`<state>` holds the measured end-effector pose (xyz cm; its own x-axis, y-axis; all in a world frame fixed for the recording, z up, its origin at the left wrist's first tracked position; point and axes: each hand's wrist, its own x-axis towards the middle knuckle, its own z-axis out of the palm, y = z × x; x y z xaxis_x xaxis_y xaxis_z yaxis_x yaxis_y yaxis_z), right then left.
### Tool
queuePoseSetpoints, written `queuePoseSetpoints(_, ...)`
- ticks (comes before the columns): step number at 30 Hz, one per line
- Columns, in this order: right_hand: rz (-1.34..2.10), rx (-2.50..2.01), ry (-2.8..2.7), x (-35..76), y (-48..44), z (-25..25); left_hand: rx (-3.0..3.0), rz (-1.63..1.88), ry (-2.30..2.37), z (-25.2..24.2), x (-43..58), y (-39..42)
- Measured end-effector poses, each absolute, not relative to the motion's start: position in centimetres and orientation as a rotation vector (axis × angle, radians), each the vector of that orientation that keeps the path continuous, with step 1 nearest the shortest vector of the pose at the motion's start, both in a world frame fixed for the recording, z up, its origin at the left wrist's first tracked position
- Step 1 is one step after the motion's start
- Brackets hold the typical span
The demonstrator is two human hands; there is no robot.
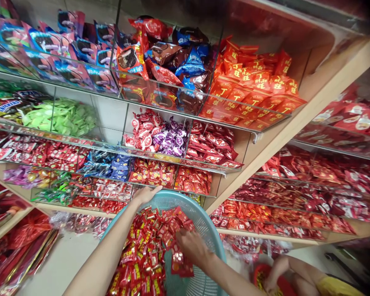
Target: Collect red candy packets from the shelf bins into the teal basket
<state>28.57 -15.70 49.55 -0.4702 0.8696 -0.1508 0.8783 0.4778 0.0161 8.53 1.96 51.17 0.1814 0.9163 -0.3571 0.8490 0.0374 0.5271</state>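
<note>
A teal perforated basket (203, 218) holds many red and yellow wrapped candies (142, 246) and darker red packets (177, 222). My left hand (146, 195) is at the basket's far rim, its fingers bent over the edge, gripping it. Inside the basket, on the right, my right hand (191, 246) is closed around red packets (181, 263), some of which hang below the fingers. The basket's teal bottom shows beneath these packets.
Tiered glass shelves (172, 158) full of wrapped sweets rise beyond the basket, and more shelves (296, 181) run to the right. At the lower right, another person's hand (273, 279) reaches into a red container (288, 285).
</note>
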Motion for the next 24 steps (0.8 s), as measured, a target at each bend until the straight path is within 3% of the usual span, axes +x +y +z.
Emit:
queuePoseSetpoints(6,-0.058,1.040,2.891,27.1,-18.6,47.5,1.827,0.135,1.659,51.0,8.5,1.9)
queuePoseSetpoints(24,0.064,0.999,2.867,29.1,-19.2,46.5,1.810,0.129,1.690,50.5,8.6,2.0)
